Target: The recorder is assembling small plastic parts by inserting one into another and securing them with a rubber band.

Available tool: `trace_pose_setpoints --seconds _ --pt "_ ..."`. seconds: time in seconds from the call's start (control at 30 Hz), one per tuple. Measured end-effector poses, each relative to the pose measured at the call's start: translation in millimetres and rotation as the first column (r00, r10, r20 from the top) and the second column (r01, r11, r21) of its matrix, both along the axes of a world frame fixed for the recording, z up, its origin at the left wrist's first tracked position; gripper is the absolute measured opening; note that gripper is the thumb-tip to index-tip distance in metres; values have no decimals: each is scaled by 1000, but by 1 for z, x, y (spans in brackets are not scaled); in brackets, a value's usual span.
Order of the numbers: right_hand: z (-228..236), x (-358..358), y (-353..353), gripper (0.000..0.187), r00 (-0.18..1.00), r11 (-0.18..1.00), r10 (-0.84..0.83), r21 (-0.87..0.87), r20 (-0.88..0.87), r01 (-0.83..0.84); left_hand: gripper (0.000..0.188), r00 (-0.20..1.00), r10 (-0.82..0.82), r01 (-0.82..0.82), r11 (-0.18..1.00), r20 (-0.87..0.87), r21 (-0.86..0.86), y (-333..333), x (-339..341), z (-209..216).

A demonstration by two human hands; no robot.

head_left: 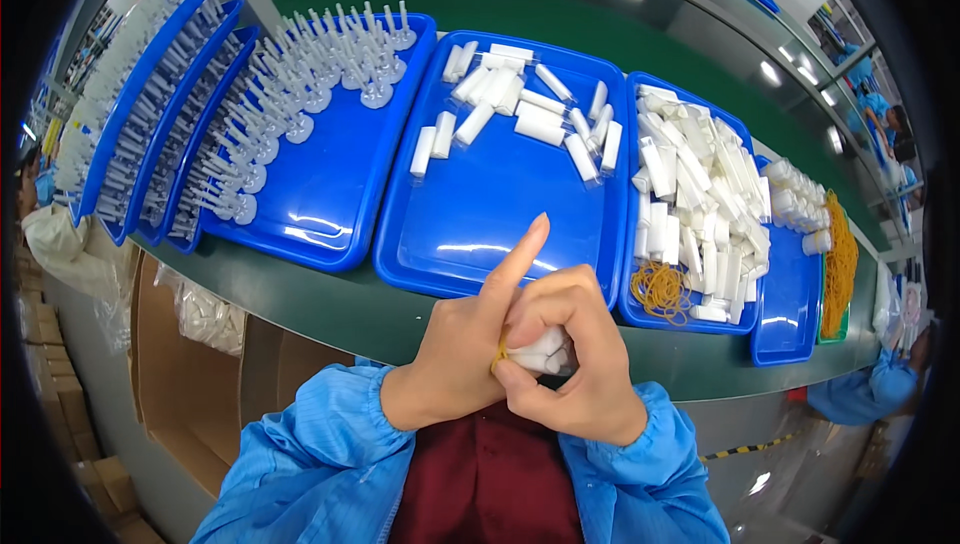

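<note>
1. Green and long, the workbench (330,309) curved across the view under ceiling lights; blue trays sat on it side by side.
2. At the left, stacked trays (150,114) held rows of upright white nozzle parts; the nearest of them (330,184) was only filled along its far edge.
3. Straight ahead, a middle tray (490,214) carried a loose scatter of small white tubes (525,109) at its far end; its near half was bare.
4. To the right, another tray (625,309) was heaped with white tubes (700,184), with a pile of yellow rubber bands (660,289) in its near corner.
5. Close to the chest, the right hand (575,369) was clenched around a bundle of white tubes (540,352); the left hand (470,354) pressed against it, forefinger stretched up, a yellow rubber band (497,354) caught between the two hands.
6. Both forearms wore blue sleeves (320,444); cardboard boxes (190,384) stood below the bench at the left.
</note>
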State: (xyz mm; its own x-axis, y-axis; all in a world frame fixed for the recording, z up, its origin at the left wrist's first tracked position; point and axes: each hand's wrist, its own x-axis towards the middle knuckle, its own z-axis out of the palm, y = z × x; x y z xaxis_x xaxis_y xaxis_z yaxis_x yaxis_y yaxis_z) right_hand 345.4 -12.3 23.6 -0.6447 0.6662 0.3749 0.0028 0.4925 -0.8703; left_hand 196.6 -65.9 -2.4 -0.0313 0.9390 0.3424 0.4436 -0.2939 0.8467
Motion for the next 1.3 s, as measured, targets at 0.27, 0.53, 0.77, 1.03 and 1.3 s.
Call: trace_pose_setpoints --seconds 0.27,0.53,0.77,1.03,1.3 --pt "1 6 5 58 945 877 -326 369 -12 307 93 896 -76 164 972 437 -167 -4 -16 -2" --pt "0 13 -5 61 975 904 -221 371 -19 212 81 681 16 316 895 732 -314 -7 -6 16" --pt "3 77 9 53 874 712 -485 582 5 392 84 742 -114 328 921 660 -210 9 27 17" --pt "-16 335 135 41 166 126 -985 422 -57 898 55 934 154 -78 969 322 -235 23 -1 25" --pt "-101 430 222 36 111 47 -994 835 -17 548 28 925 342 -333 940 168 -78 23 -77 12"
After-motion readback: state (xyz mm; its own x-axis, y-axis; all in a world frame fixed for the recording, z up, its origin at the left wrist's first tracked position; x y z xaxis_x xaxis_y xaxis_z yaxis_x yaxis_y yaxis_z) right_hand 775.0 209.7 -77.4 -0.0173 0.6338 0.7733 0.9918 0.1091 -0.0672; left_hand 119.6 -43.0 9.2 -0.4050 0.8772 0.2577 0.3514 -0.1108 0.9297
